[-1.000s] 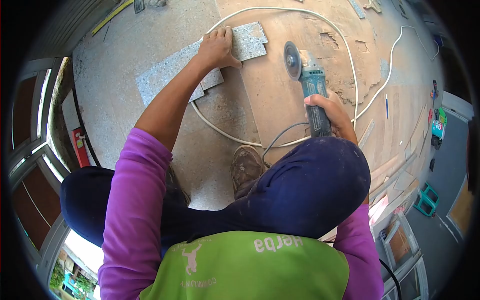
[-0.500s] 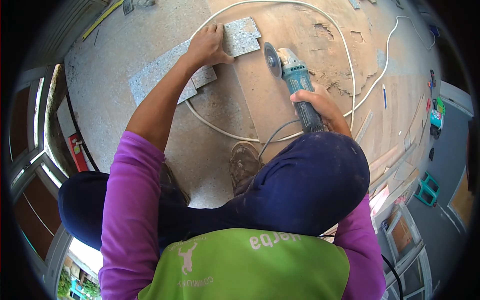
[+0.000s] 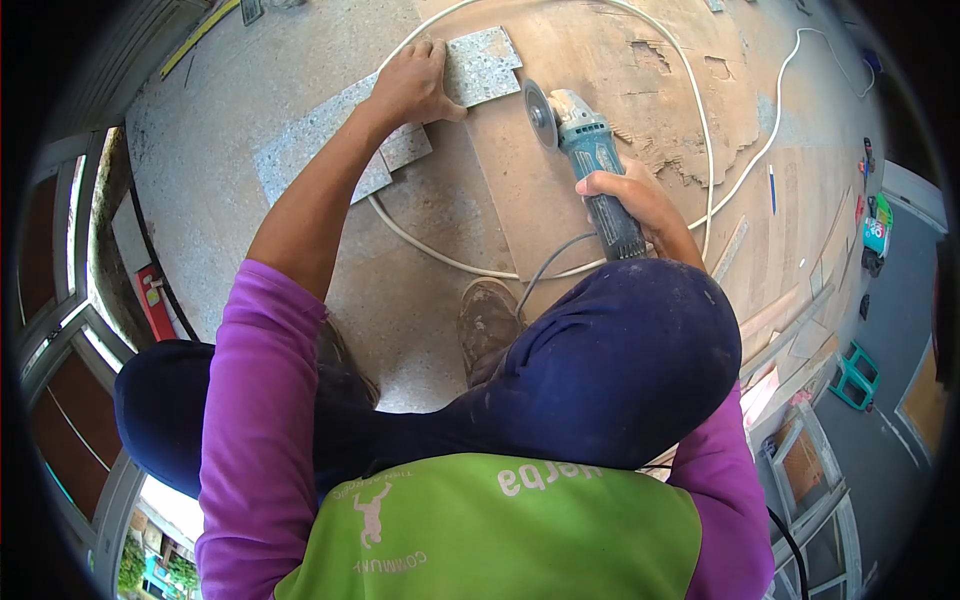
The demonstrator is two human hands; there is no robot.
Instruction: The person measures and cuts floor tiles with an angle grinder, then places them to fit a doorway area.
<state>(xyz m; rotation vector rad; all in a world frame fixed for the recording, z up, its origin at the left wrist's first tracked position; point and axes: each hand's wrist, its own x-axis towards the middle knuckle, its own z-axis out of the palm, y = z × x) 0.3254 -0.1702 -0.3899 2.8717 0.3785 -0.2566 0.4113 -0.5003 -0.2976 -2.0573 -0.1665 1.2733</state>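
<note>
On the floor (image 3: pixel 400 300), our left hand (image 3: pixel 412 85), thumb spread, clasps the tile (image 3: pixel 484 66) crosswise, its long axis running right, end near the grinder (image 3: pixel 592 150) our right hand's (image 3: pixel 637 195) fingers encircle.

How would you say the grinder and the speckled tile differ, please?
The grinder is teal and black; the tile is pale, speckled grey. The grinder has a round disc; the tile is flat with stepped edges. The right hand grips the grinder; the left hand rests on the tile. Both have a hand on them.
</note>
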